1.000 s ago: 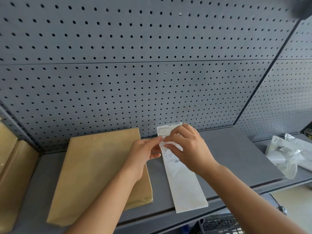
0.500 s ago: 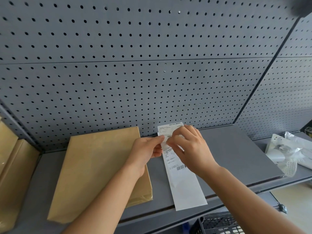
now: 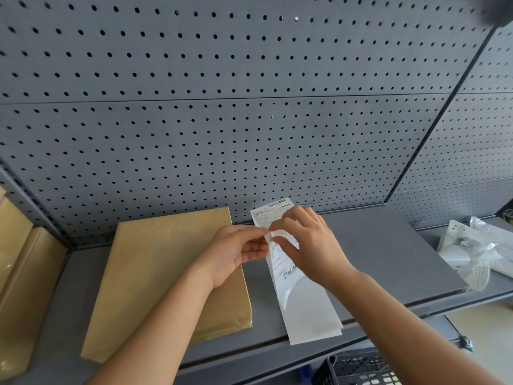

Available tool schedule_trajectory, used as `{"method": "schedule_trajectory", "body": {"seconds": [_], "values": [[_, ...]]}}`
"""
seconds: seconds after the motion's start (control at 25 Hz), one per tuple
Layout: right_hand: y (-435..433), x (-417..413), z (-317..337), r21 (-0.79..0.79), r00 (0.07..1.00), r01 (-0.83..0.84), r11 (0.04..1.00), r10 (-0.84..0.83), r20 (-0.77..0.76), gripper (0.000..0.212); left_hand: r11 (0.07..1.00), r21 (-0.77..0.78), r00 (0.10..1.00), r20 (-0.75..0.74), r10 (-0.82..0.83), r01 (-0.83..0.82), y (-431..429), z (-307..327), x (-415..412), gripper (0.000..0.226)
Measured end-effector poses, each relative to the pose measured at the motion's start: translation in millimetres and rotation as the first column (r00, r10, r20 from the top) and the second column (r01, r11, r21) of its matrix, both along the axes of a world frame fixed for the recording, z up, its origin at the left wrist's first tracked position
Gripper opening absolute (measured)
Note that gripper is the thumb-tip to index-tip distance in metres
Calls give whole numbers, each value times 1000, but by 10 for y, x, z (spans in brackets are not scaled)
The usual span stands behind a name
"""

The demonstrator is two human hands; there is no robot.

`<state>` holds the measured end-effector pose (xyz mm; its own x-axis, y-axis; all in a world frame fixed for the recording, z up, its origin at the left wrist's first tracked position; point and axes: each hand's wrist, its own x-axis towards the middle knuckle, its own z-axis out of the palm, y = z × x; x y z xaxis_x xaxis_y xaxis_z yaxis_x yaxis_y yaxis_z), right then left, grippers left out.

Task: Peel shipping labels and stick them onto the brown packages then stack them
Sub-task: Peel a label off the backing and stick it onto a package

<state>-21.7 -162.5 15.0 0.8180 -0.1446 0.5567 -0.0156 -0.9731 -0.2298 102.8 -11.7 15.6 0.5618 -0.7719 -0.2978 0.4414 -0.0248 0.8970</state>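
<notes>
A long white strip of shipping labels [image 3: 302,309] lies on the grey shelf [image 3: 388,251], its far end lifted toward the pegboard. My left hand [image 3: 236,254] pinches the strip's left edge near a printed label. My right hand [image 3: 308,243] pinches the same spot from the right, its fingers over the printed text and a raised label edge. A barcode shows just below my right palm. A flat brown package [image 3: 155,276] lies on the shelf left of the strip, partly under my left forearm.
More brown packages [image 3: 19,273] stand stacked at the far left. Crumpled clear plastic and white backing scraps [image 3: 477,254] lie on the right shelf. A black crate [image 3: 358,368] sits below the shelf edge. The grey pegboard [image 3: 222,107] rises right behind.
Both hands have lifted the strip's far end slightly, and more of the printed label and its lower barcode shows. The package has not moved.
</notes>
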Motion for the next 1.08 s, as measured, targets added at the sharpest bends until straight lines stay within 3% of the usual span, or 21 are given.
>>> {"method": "schedule_trajectory", "body": {"seconds": [0.28, 0.68, 1.08], "values": [[-12, -16, 29, -15, 999, -41, 999, 40, -31, 22, 999, -11, 998, -58, -37, 37, 36, 6, 39, 17], [17, 4, 18, -68, 999, -46, 997, 48, 15, 13, 999, 50, 1000, 2, -12, 12, -23, 17, -2, 16], [40, 5, 62, 59, 998, -51, 997, 52, -28, 11, 996, 86, 999, 27, 35, -37, -46, -4, -3, 13]]}}
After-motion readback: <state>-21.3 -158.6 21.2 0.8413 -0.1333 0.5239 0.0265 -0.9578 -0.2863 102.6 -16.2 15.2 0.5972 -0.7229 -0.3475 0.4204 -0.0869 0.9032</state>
